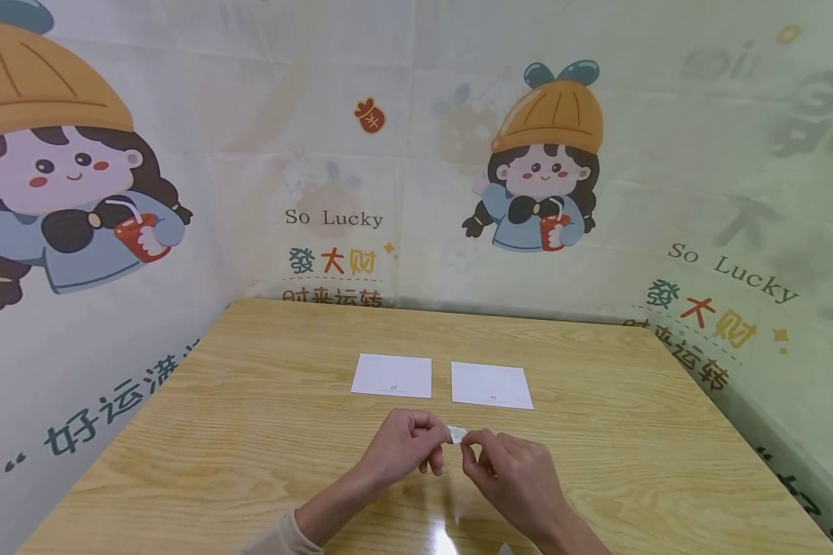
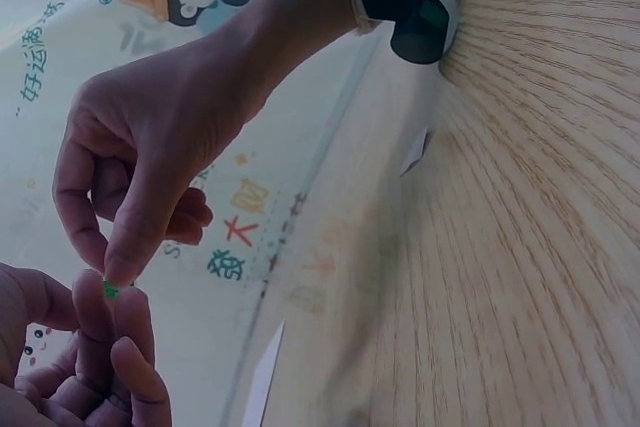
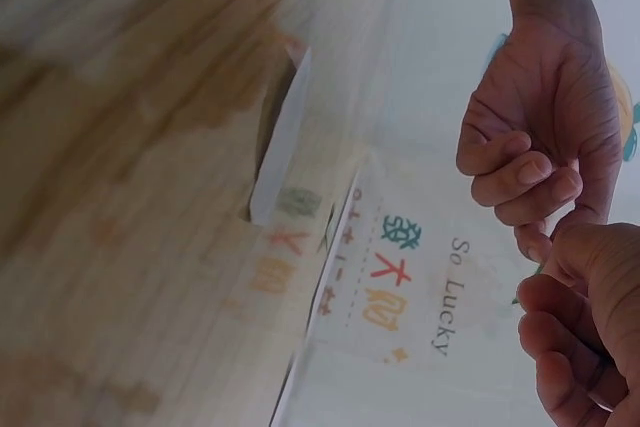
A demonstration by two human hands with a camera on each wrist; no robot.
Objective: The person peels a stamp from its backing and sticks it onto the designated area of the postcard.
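Both hands are raised close together in front of the cards, with a small whitish slip (image 1: 456,435) between their fingertips. My left hand (image 1: 404,445) pinches the slip's left end between thumb and forefinger, the other fingers curled under. From the other side, my right hand (image 1: 515,472) pinches its right end. A bit of green (image 2: 110,289) shows on the slip in the left wrist view. Fingers hide most of it. Beyond the hands, two white cards, a left card (image 1: 392,376) and a right card (image 1: 491,385), lie flat side by side on the wooden table (image 1: 284,416).
Near the front edge, partly behind the right forearm, lies a small pale scrap (image 1: 505,549); the left wrist view shows it as a white scrap (image 2: 415,152) on the wood. A printed cloth (image 1: 416,193) with cartoon figures hangs around the table's back and sides.
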